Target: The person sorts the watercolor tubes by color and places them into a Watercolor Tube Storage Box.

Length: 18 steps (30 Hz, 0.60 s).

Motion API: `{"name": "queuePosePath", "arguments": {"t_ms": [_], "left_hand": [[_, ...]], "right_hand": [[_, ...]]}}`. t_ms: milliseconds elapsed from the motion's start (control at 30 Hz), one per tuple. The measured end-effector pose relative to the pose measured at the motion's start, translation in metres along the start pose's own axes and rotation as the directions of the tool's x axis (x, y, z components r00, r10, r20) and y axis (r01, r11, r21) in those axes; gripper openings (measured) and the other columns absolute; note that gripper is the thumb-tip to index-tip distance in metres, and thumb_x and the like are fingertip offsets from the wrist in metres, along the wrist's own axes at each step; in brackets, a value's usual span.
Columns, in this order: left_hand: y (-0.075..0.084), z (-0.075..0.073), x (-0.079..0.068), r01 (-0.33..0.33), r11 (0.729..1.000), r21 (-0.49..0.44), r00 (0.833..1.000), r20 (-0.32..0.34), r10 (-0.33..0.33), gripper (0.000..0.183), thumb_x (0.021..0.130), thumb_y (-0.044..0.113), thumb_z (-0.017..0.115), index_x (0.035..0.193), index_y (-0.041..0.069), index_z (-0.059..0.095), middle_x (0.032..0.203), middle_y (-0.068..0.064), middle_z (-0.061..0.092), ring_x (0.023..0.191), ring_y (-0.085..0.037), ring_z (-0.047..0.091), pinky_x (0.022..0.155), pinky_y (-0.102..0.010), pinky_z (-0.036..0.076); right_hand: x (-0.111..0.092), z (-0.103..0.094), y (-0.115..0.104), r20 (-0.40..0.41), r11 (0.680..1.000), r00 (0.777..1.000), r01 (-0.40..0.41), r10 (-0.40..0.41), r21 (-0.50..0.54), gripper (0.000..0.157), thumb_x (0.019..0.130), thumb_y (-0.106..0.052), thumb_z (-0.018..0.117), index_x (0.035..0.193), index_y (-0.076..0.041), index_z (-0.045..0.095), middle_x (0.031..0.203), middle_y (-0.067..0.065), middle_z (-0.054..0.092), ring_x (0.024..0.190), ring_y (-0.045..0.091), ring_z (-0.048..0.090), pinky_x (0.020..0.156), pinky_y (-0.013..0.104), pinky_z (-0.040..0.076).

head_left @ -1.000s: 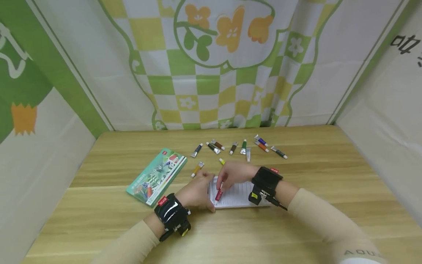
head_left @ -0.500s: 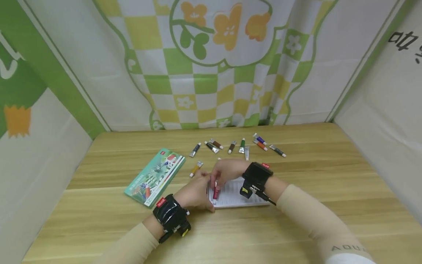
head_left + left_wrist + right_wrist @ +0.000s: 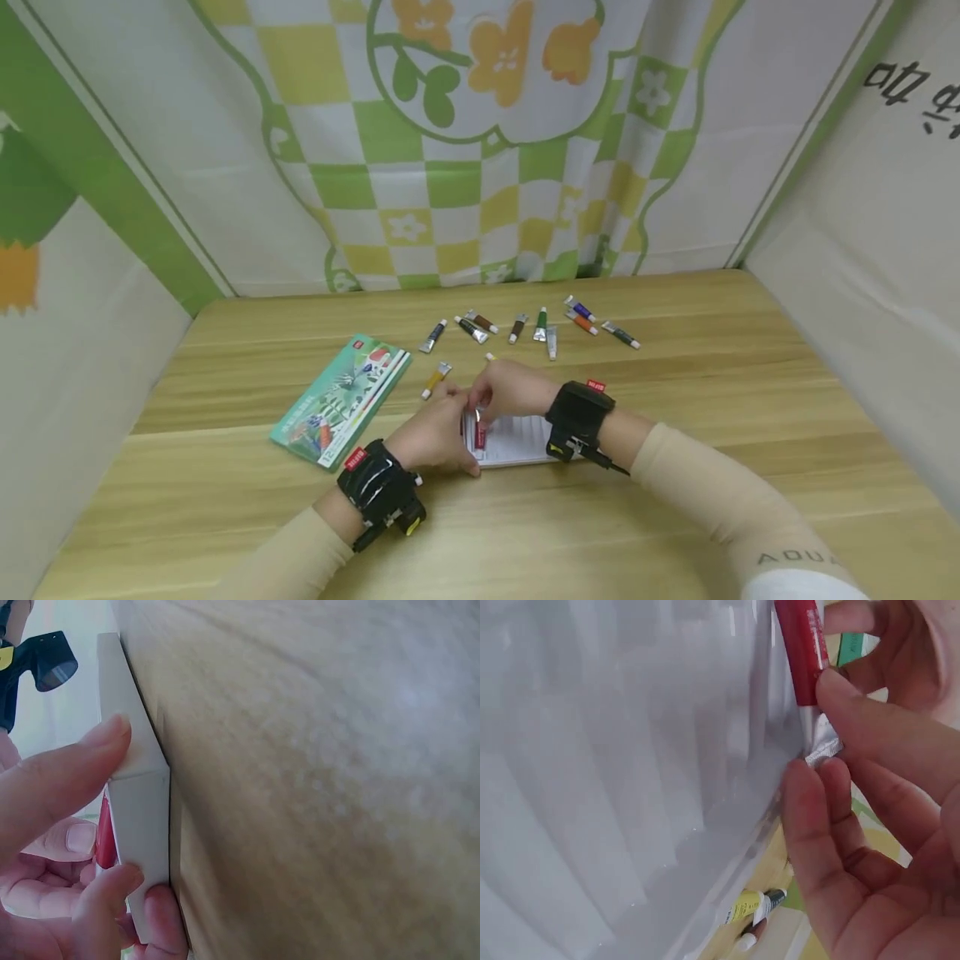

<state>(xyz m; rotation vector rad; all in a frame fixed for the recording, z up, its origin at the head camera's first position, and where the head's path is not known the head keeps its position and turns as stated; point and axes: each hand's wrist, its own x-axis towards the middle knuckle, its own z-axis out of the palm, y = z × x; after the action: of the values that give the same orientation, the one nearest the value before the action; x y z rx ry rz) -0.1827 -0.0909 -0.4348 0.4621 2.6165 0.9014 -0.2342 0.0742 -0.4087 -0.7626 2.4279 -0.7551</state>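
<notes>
A red paint tube (image 3: 480, 438) with a silver crimped end lies along the left end of a white ribbed tray (image 3: 521, 442). My right hand (image 3: 517, 390) pinches the tube near its crimped end, as the right wrist view shows the tube (image 3: 802, 656) over the slots. My left hand (image 3: 435, 429) grips the tray's left end; in the left wrist view its thumb and fingers press the white side wall (image 3: 139, 825). A yellow tube (image 3: 491, 357) shows only its tip behind my right hand.
Several paint tubes lie beyond the tray, among them a green one (image 3: 541, 323), an orange one (image 3: 582, 322) and an ochre one (image 3: 437, 380). To the left lies a teal illustrated box (image 3: 341, 402). A patterned curtain (image 3: 480, 183) hangs behind the wooden table (image 3: 600, 542).
My right hand has shifted left with the red tube, which has turned from slanted to nearly in line with the tray's left end. My left hand keeps its grip. The head view has swung slightly.
</notes>
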Motion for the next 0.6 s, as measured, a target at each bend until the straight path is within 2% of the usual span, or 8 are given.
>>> {"name": "queuePosePath", "arguments": {"t_ms": [167,400,600], "left_hand": [[0.0007,-0.0007,-0.0012,0.004,1.0,-0.012,1.0,0.006,-0.004,0.103,0.056,0.01,0.1,0.145,-0.008,0.05,0.148,-0.025,0.037,0.124,-0.037,0.051,0.107,-0.049,0.044],[0.0035,-0.0036,0.0002,0.021,1.0,-0.023,1.0,0.01,-0.02,0.106,0.056,0.008,0.1,0.147,-0.005,0.048,0.147,-0.024,0.037,0.123,-0.036,0.05,0.108,-0.048,0.043],[-0.0008,-0.0014,-0.0013,0.019,0.999,-0.041,1.0,0.009,-0.019,0.105,0.055,0.007,0.1,0.146,-0.007,0.049,0.147,-0.025,0.038,0.124,-0.036,0.05,0.108,-0.048,0.043]], "right_hand": [[-0.0025,0.0029,0.0015,-0.043,1.0,0.999,0.024,-0.024,-0.014,0.024,0.078,0.003,0.083,0.098,-0.008,0.08,0.084,-0.004,0.069,0.077,0.012,0.06,0.069,0.025,0.05],[-0.0048,0.0001,0.005,-0.064,0.996,0.994,0.085,-0.083,0.023,0.023,0.079,0.004,0.081,0.101,-0.003,0.08,0.088,-0.001,0.074,0.078,0.008,0.064,0.073,0.023,0.053],[-0.0033,0.006,0.0028,-0.069,0.997,0.995,0.074,-0.075,-0.009,0.022,0.078,0.004,0.082,0.097,-0.006,0.081,0.086,-0.002,0.074,0.077,0.008,0.064,0.074,0.024,0.053]]}}
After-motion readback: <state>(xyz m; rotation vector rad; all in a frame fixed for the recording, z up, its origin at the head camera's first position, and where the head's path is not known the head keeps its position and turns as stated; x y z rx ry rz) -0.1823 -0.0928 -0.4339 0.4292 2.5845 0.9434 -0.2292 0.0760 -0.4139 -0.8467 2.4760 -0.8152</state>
